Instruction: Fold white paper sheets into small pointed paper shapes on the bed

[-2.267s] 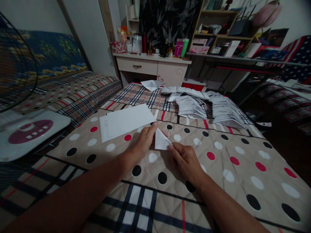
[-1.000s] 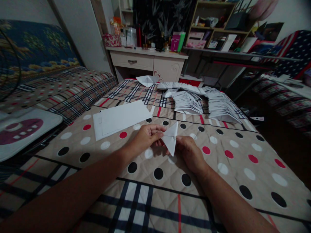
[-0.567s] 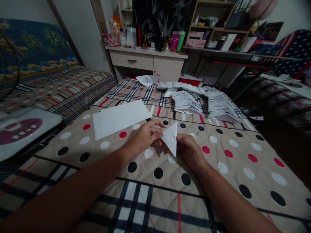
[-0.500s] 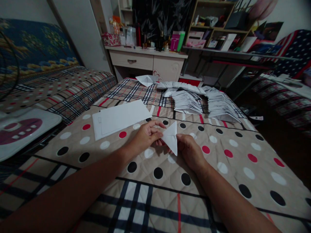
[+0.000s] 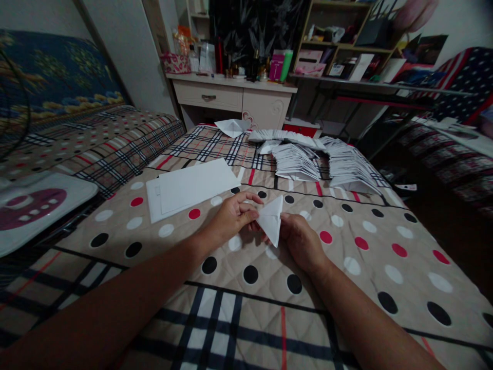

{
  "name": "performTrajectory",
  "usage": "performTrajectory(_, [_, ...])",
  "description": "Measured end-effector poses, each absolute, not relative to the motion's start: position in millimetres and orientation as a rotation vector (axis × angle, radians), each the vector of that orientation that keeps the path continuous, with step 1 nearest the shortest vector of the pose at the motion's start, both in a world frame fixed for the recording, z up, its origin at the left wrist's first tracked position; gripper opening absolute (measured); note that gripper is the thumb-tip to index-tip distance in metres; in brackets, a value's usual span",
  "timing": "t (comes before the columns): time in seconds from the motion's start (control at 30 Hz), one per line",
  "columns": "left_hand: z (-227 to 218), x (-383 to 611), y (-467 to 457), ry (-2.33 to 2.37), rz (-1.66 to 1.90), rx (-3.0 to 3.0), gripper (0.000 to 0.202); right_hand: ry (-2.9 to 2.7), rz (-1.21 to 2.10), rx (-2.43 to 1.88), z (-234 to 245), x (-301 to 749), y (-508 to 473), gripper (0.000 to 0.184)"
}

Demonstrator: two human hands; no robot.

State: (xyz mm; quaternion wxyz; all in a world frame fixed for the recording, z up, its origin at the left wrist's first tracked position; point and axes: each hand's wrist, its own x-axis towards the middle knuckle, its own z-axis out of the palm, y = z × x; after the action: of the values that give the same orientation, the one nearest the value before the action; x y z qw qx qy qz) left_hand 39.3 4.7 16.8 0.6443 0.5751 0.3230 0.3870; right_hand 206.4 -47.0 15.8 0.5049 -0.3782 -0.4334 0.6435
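Note:
A small white sheet of paper folded into a triangle (image 5: 271,220) is held between my two hands, just above the bedspread. My left hand (image 5: 239,211) pinches its left corner, thumb on top and fingers beneath. My right hand (image 5: 302,237) has its curled fingers at the long right edge; the thumb and fingertip meet the paper there, and its other fingers are partly hidden. To the left lies a stack of flat white paper sheets (image 5: 196,186). Beyond the hands, folded paper pieces stand in rows, one row (image 5: 296,162) in the middle and another (image 5: 351,165) to its right.
Another row of folded paper (image 5: 287,136) lies farther back, beside a loose folded sheet (image 5: 232,127). The polka-dot and plaid bedspread (image 5: 162,277) spreads under everything. A white appliance with a purple panel (image 5: 36,205) stands at left. A cream dresser (image 5: 208,96) closes the far side.
The folded triangle has tilted slightly, its upper tip shifting right and its lower tip left. Both hands keep nearly the same place.

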Motion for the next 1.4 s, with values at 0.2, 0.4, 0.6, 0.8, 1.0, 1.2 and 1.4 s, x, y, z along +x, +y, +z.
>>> performTrajectory(0.2, [17.7,41.3,1.4,0.784,0.87,1.423,0.027,-1.186,1.377,-1.041,13.7,205.0,-45.1,0.017])
performTrajectory(0.4, [11.5,40.9,-4.8,0.795,0.884,1.905,0.05,-1.242,1.151,-1.254,11.0,200.9,-42.1,0.012])
performTrajectory(0.6, [17.6,39.5,-12.6,0.636,0.92,2.675,0.058,-1.282,0.968,-1.371,13.4,205.3,-40.8,0.01])
performTrajectory(0.8, [22.5,34.1,-10.9,0.784,0.944,2.852,0.032,-1.334,0.976,-1.384,16.1,206.0,-41.6,0.008])
performTrajectory(1.0, [17.5,31.6,-3.4,0.777,1.017,2.609,0.027,-1.342,1.182,-1.272,9.5,211.4,-44.2,0.015])
performTrajectory(1.2, [11.8,37.2,-1.0,0.629,0.965,2.204,0.01,-1.466,1.221,-1.275,11.8,212.9,-43.6,0.018])
performTrajectory(1.4, [17.4,37.8,-1.3,0.747,0.998,2.142,0.009,-1.339,0.944,-1.294,14.4,209.4,-44.7,0.014])
